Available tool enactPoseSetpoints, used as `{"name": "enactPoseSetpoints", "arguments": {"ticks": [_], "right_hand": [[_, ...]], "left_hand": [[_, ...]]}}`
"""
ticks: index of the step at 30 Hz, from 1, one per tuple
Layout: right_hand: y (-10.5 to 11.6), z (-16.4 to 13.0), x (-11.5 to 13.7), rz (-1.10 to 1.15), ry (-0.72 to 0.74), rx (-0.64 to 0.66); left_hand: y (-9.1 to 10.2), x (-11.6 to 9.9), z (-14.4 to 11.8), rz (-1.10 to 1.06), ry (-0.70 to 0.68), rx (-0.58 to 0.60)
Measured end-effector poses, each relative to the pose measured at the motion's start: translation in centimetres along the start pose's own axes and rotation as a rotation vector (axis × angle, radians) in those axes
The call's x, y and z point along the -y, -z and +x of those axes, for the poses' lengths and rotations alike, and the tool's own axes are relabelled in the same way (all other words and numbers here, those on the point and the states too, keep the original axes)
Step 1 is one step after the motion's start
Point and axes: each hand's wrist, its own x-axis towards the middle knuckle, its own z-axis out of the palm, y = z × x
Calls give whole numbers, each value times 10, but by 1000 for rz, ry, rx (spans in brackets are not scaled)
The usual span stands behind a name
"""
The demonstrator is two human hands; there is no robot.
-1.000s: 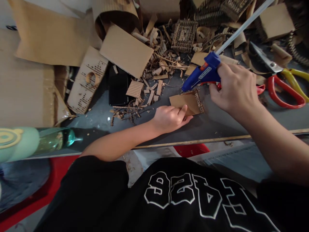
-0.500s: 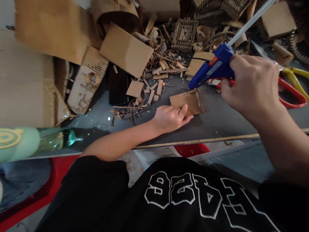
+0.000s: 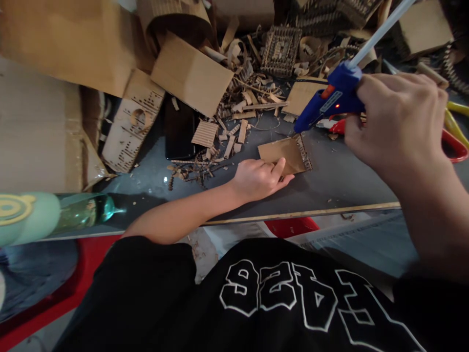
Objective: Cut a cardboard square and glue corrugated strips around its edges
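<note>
The left hand [image 3: 261, 179] is pinning the cardboard piece [image 3: 284, 154] flat while the right hand [image 3: 397, 124] is gripping the blue glue gun [image 3: 328, 102] above its far corner; steady pressure helps.

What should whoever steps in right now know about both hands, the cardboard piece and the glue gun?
Left hand: pressing the small cardboard piece flat on the grey table.
Right hand: gripping the blue glue gun, its nozzle aimed at the piece's far right corner, by the corrugated edge.
Done: piece held in place.
Left: whether glue is on that edge yet cannot be told.
</note>
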Motion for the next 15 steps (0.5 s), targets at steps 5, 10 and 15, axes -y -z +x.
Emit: {"name": "enactPoseSetpoints", "arguments": {"ticks": [5, 10, 15], "right_hand": [[1, -1, -1, -31, 26, 0], [-2, -4, 3, -52, 111, -78], [-11, 6, -14, 90, 28, -320]], "left_hand": [[-1, 0, -1, -9, 2, 4], [-1, 1, -3, -46, 16, 56], [-1, 0, -2, -78, 75, 272]]}}
